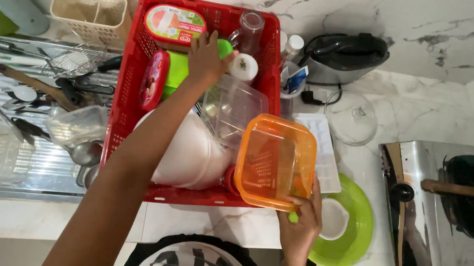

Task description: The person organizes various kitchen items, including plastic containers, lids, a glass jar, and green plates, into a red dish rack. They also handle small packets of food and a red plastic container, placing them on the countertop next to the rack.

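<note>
From the head camera, looking straight down, the right hand point(300, 222) at the lower middle of the frame has its fingers closed on the near rim of an orange plastic container point(276, 160), thumb over the edge and fingertips beneath, so the tub hangs tilted over the right corner of a red crate point(131, 81). The tub looks thin-walled, translucent and light, somewhat flexible; its rolled rim seems the sensible place to pinch, since the smooth sides would likely slip if wet. The left hand point(206, 59) reaches across the crate toward the upper middle of the frame, fingers curled down onto a green plastic container point(178, 69) near a green lid; whether it actually grips it or only rests on it I cannot tell. That green piece also looks light and stiff, best taken by its edge. Around it in the crate lie a clear plastic tub point(234, 106), a white bowl point(193, 158), a glass tumbler point(251, 26) at the top, which looks the most breakable thing here, and a lidded tub with a red-and-green label point(175, 25). Left of the crate, utensils point(47, 92) lie on a steel drainboard; at lower right a green plate point(356, 227) sits on the marble counter beside a stove point(445, 219).
</note>
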